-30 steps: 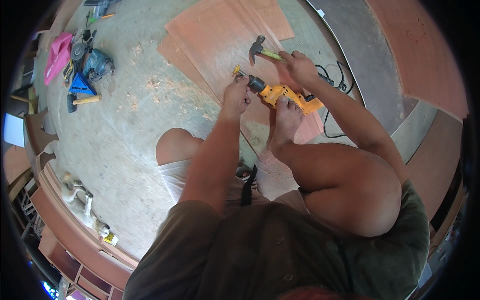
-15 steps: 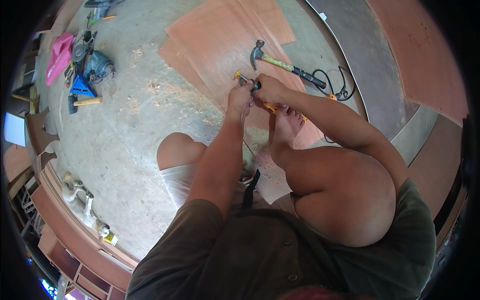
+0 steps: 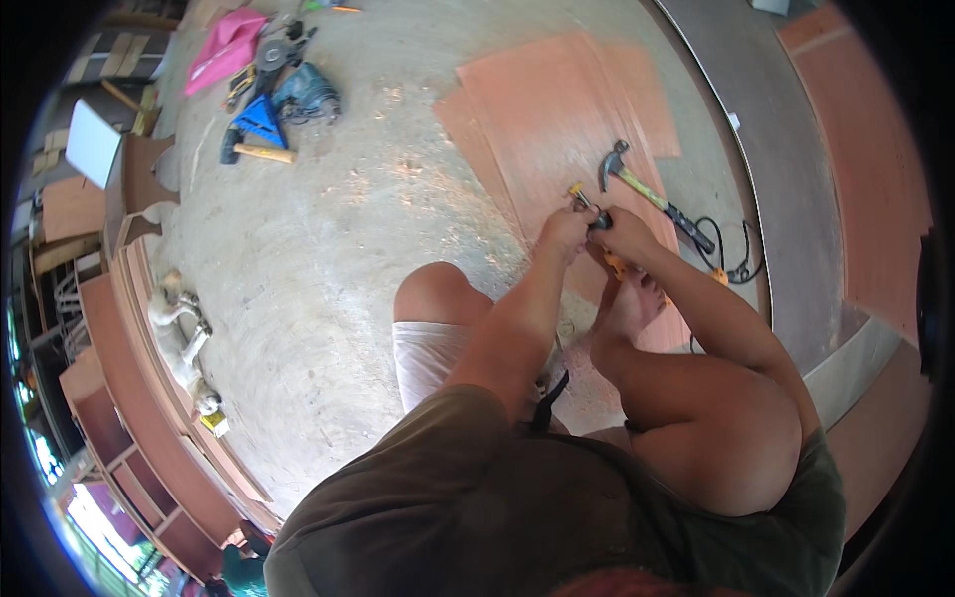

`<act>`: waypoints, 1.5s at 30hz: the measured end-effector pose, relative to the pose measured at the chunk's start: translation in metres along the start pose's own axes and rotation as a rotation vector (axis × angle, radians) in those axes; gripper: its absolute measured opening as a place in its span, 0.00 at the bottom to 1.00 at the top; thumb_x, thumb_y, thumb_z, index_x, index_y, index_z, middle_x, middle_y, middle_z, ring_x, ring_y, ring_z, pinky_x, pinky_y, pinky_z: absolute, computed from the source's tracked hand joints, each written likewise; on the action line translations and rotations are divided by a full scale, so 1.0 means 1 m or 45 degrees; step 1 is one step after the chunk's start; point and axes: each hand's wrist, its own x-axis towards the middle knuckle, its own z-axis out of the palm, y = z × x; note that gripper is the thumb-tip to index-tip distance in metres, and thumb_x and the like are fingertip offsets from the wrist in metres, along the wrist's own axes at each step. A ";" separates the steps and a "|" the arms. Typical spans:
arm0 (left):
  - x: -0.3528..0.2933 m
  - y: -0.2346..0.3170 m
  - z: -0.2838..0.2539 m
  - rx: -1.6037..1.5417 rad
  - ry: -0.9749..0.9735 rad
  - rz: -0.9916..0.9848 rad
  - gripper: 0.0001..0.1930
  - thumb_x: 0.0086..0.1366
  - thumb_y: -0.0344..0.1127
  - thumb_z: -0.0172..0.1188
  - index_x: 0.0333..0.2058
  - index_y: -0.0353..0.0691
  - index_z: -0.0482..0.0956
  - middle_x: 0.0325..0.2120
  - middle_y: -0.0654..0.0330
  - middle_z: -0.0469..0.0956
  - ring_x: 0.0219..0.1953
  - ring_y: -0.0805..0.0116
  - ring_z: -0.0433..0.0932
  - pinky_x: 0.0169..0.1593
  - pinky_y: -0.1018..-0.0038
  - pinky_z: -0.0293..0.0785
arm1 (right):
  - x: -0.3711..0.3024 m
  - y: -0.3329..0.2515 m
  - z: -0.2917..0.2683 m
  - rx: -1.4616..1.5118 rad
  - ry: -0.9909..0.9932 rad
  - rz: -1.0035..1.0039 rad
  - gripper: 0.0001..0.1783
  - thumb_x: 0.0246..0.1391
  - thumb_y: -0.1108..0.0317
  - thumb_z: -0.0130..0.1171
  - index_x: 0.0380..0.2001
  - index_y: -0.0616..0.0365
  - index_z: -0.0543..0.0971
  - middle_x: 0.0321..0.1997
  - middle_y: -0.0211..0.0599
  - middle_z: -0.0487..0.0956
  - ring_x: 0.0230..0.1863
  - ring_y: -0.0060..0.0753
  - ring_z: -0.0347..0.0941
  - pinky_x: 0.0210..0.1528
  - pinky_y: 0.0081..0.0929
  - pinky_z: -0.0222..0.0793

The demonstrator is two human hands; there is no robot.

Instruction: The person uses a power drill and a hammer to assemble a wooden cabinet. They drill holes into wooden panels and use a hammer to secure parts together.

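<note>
Both my hands meet over the thin reddish wood sheets [image 3: 537, 129]. My left hand [image 3: 565, 231] is closed around a small tool with a metal shaft, a yellow end and a dark grip [image 3: 601, 220]. My right hand [image 3: 627, 237] is closed at the dark grip; its fingertips are partly hidden. Just below the right hand, a yellow-orange tool body [image 3: 615, 265] shows beside my bare foot [image 3: 637, 303], mostly covered. Right of the hands, a claw hammer [image 3: 647, 189] with a yellow and black handle lies on the sheets.
A black cable [image 3: 741, 269] loops right of the hammer. At far left lie a blue triangular square [image 3: 261, 121], a mallet [image 3: 261, 153], a teal power tool [image 3: 306, 95] and pink cloth [image 3: 227, 48]. A dog [image 3: 184, 343] lies beside wooden furniture [image 3: 149, 398]. Wood shavings dot the concrete floor [image 3: 298, 279].
The whole view has swung left, so the hands, sheets and tools appear farther right. Both hands keep their hold on the small tool with the yellow end.
</note>
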 end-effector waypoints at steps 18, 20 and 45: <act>-0.069 0.035 0.024 0.316 0.319 0.228 0.32 0.55 0.48 0.71 0.49 0.26 0.78 0.38 0.43 0.84 0.43 0.51 0.85 0.48 0.63 0.78 | -0.225 0.181 -0.073 -0.067 0.522 0.243 0.29 0.56 0.61 0.67 0.60 0.56 0.75 0.48 0.47 0.81 0.48 0.44 0.81 0.54 0.39 0.74; -0.066 0.033 0.026 0.390 0.375 0.299 0.33 0.55 0.49 0.70 0.51 0.27 0.77 0.40 0.43 0.84 0.44 0.50 0.85 0.49 0.63 0.78 | -0.248 0.227 -0.042 -0.017 0.503 0.472 0.29 0.57 0.61 0.66 0.60 0.60 0.73 0.49 0.43 0.82 0.47 0.41 0.80 0.55 0.39 0.73; -0.059 0.016 0.051 0.699 0.551 0.155 0.32 0.66 0.61 0.53 0.53 0.38 0.81 0.49 0.47 0.83 0.54 0.47 0.80 0.60 0.59 0.73 | -0.517 0.123 -0.123 0.457 1.770 0.652 0.19 0.67 0.65 0.57 0.55 0.66 0.78 0.42 0.32 0.78 0.39 0.21 0.71 0.41 0.23 0.70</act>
